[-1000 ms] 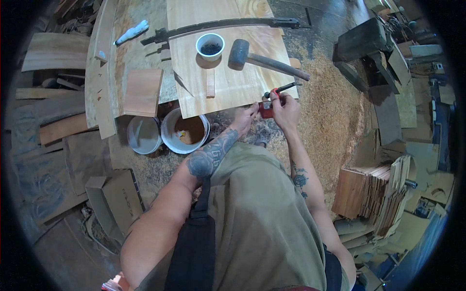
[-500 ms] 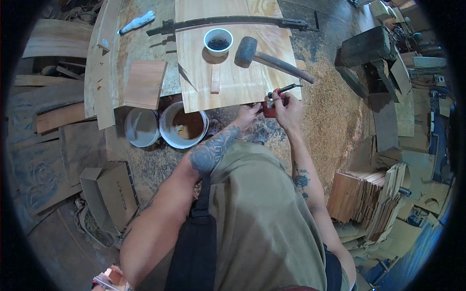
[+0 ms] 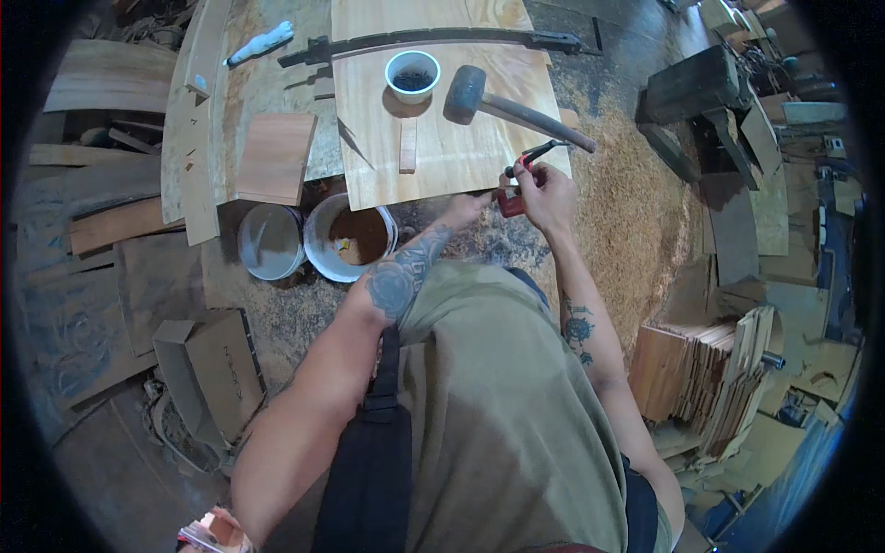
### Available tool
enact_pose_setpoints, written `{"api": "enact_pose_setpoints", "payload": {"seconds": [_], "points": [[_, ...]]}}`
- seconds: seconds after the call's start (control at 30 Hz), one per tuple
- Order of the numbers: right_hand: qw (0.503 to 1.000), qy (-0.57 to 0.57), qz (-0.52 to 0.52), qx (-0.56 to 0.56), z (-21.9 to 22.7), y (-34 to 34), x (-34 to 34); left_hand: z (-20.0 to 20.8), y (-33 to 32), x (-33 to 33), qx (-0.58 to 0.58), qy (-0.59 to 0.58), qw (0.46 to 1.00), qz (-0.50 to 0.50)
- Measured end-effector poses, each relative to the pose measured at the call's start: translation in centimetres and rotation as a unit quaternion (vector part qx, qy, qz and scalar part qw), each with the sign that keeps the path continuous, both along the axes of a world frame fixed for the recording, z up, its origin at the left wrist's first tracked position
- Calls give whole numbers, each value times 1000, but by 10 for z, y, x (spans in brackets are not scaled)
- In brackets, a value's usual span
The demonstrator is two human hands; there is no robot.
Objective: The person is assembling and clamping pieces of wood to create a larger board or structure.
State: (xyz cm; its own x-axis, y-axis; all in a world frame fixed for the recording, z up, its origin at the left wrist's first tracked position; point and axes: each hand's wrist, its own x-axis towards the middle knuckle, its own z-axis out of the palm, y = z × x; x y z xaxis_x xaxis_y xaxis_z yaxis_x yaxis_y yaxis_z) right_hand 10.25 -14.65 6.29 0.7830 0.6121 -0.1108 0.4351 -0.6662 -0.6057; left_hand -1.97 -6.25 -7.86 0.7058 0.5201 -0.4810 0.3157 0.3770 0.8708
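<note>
At the near right corner of a pale wooden board (image 3: 433,184), my right hand (image 3: 550,195) is closed around a red-and-black tool (image 3: 511,203) that looks like a small clamp. Its black arm slants up over the board; its red part hangs at the near edge. My left hand (image 3: 464,210) reaches in from the left at the same edge, fingertips drawn together beside the red part; what they hold is hidden. A mallet (image 3: 466,95) lies on the board, its handle pointing towards my right hand. Left of it are a white cup of small dark pieces (image 3: 412,81) and a small wood strip (image 3: 407,146).
A long dark bar clamp (image 3: 433,38) lies across the board's far part. A white bottle (image 3: 263,43) and a flat wood block (image 3: 276,158) rest at left. Two buckets (image 3: 307,241) stand below the near edge. Stacked thin boards (image 3: 659,376) stand right, near sawdust (image 3: 627,203).
The black arm of the red tool has swung upward at its far end as my right hand turns slightly. My left hand has shifted a little up along the board's edge.
</note>
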Motion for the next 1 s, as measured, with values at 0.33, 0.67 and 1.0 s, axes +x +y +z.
{"api": "enact_pose_setpoints", "payload": {"seconds": [0.33, 0.67, 1.0], "points": [[999, -7, 37, 13, 5, 9, -5, -136, -10, 15, 167, -82, 979, 85], [999, -10, 28, 24, 8, 3, 1, -37, -9, 7, 70, -148, 984, 76], [996, -43, 62, 38, 3, 11, -6, -32, -6, -2, 57, -142, 985, 77]]}}
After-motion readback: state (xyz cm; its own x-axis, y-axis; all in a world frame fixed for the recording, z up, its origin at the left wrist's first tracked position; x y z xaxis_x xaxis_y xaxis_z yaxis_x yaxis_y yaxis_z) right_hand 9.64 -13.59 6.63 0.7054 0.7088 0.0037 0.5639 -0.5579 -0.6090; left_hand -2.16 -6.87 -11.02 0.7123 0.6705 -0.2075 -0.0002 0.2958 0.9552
